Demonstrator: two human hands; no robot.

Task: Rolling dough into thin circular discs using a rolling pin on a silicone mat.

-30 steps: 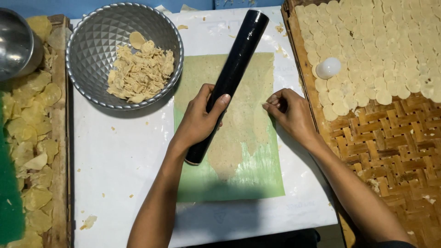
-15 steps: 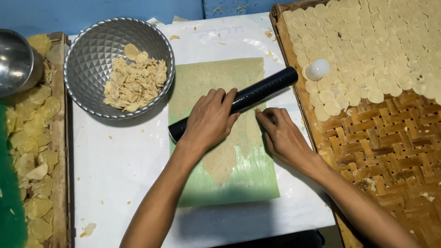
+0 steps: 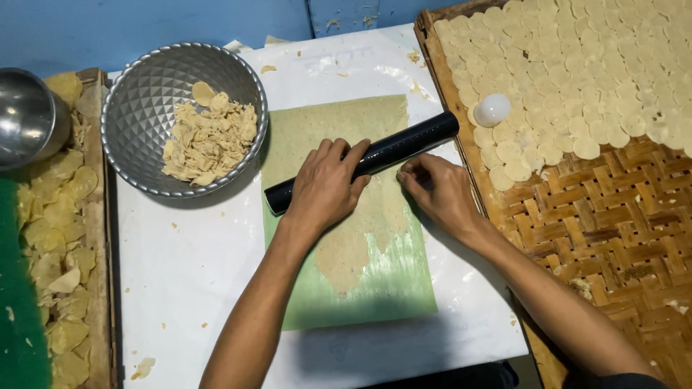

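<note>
A black cylindrical roller (image 3: 404, 145) lies almost crosswise over a green sheet (image 3: 375, 288) on the white board (image 3: 180, 274). Thin beige dough (image 3: 353, 245) is spread under the sheet's middle. My left hand (image 3: 324, 184) rests palm-down on the roller's left half, fingers wrapped over it. My right hand (image 3: 438, 191) sits just below the roller's right half, fingertips pressing on the sheet and dough near its right edge.
A dimpled metal bowl (image 3: 137, 94) with dough scraps stands at the upper left. A plain steel bowl (image 3: 25, 119) and a tray of dough scraps (image 3: 58, 238) lie at the far left. On the right, a woven bamboo tray (image 3: 613, 216) carries several dough rounds and a small white cutter (image 3: 492, 109).
The roller has swung from upright-diagonal to nearly crosswise on the sheet. My left hand moved with it, and my right hand stays by the sheet's right edge.
</note>
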